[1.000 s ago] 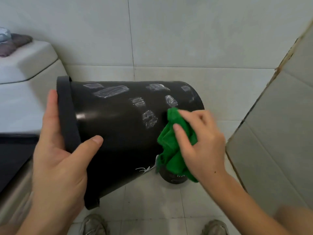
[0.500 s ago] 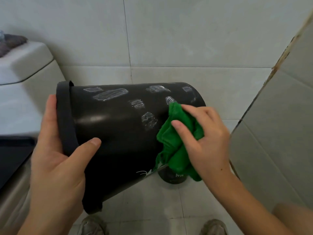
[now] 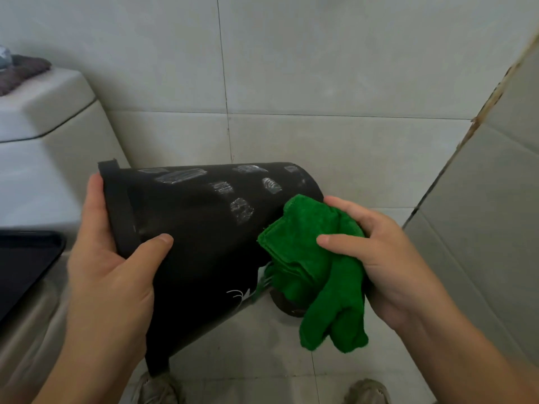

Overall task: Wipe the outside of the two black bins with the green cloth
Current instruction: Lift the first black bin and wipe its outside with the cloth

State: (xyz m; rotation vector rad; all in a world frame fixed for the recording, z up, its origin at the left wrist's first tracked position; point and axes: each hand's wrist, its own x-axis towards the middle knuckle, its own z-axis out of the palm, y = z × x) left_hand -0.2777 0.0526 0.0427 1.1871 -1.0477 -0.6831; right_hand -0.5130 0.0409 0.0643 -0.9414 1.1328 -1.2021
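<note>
Your left hand (image 3: 108, 275) has the bin (image 3: 204, 243) by its rim end, thumb curled across the side wall and fingers wrapped round the rim, so that's a firm hold. The bin's tipped on its side up in the air, open end toward you on the left, base pointing away to the right. Its upper side is dotted with grey tape-like patches (image 3: 241, 209), and there's a small white mark low on the wall.

Your right hand (image 3: 388, 263) is bunched round the cloth (image 3: 315, 266), thumb on top and fingers behind, pressing it against the bin's side near the base. A loose end of the cloth hangs down below your hand.

There's a small dark round thing (image 3: 287, 304) on the floor tiles behind the cloth, mostly hidden, can't tell what it is. Toilet (image 3: 43, 147) on the left, your shoes (image 3: 157, 389) at the bottom edge.
</note>
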